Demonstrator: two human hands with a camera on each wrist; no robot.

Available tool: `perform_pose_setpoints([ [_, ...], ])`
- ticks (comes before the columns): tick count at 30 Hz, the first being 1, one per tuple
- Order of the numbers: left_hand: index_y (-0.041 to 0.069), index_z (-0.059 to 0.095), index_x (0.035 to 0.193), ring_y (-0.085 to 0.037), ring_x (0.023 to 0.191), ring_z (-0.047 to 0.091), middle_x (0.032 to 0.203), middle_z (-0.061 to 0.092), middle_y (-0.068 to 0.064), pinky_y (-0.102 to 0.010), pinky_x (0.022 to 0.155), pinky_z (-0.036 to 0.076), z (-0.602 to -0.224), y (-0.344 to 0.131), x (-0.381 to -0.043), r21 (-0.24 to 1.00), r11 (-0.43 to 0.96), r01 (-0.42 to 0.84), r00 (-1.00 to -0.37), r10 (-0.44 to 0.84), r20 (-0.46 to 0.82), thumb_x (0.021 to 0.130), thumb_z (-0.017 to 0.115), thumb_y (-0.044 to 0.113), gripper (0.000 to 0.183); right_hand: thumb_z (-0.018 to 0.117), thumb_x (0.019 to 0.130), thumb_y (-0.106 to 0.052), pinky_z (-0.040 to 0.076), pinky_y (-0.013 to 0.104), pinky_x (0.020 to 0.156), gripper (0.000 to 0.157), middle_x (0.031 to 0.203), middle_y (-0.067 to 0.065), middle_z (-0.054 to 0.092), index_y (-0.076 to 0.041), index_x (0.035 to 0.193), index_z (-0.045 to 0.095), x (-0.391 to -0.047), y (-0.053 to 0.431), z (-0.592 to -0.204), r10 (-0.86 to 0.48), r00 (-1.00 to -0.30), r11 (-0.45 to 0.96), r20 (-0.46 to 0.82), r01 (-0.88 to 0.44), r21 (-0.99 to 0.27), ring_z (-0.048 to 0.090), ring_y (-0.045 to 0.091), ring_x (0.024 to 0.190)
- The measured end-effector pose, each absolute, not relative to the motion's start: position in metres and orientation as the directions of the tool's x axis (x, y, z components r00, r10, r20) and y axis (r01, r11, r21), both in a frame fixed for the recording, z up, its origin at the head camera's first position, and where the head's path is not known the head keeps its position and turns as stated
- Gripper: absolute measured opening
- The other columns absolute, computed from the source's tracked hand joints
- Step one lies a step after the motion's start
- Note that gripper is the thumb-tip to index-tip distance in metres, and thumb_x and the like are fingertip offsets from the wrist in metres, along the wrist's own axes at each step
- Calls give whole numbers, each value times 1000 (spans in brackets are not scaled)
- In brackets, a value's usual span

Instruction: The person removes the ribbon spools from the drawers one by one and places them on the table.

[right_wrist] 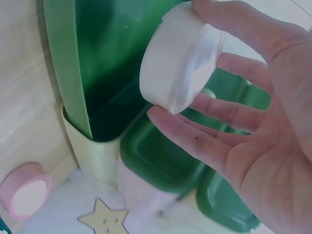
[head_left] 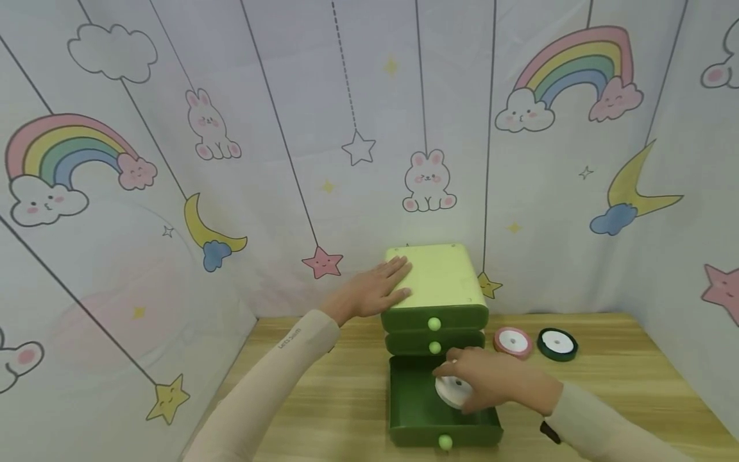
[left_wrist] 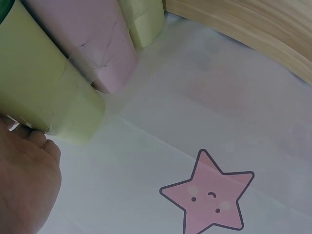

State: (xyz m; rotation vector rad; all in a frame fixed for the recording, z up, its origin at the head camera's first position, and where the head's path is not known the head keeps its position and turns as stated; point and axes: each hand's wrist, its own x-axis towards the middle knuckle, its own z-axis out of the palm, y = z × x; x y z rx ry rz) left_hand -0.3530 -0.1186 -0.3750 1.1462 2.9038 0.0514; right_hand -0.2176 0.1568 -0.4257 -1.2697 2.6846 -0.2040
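Observation:
A small drawer cabinet (head_left: 435,276) with a pale yellow-green top and dark green drawer fronts stands on the table. Its bottom drawer (head_left: 412,398) is pulled out, while the two drawers above are closed. My left hand (head_left: 378,289) lies flat on the left part of the cabinet's top, fingers straight. With thumb and fingers, my right hand (head_left: 499,378) pinches a white ribbon roll (right_wrist: 168,63) by its edge, over the pulled-out drawer. In the right wrist view the roll is tilted beside the drawer's green inside.
Right of the cabinet, a pink-edged ribbon roll (head_left: 512,342) and a dark green one (head_left: 557,344) lie on the wooden table (head_left: 323,391). Behind the table hangs a white cloth (head_left: 277,192) printed with stars, rabbits and rainbows.

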Motion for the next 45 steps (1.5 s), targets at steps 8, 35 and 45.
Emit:
perform_pose_setpoints([
  [8,21,6,171,-18,168,3,180,3,1,-38,136,13,-374,-119,-352,35,722,691,-723,691,0,109,17,68,79,92,79,-31,57,27,77,63,123,4,67,-20,137,69,-212,178,-413,-734,-676,674,-63,-716,-180,67,12,99],
  [35,18,6,171,-20,168,4,180,3,-2,-38,136,14,-370,-118,-349,9,722,692,-722,692,-15,110,19,65,78,94,75,-32,58,38,75,68,123,11,70,-14,135,69,-204,262,-405,-599,-785,765,159,-619,-178,69,23,96],
  [45,18,7,171,-19,168,5,180,4,-2,-38,136,14,-372,-118,-351,9,721,693,-721,693,-8,109,17,67,79,97,70,-27,59,47,77,70,117,21,69,-4,131,70,-210,296,-408,-493,-856,840,158,-515,-170,69,29,93],
])
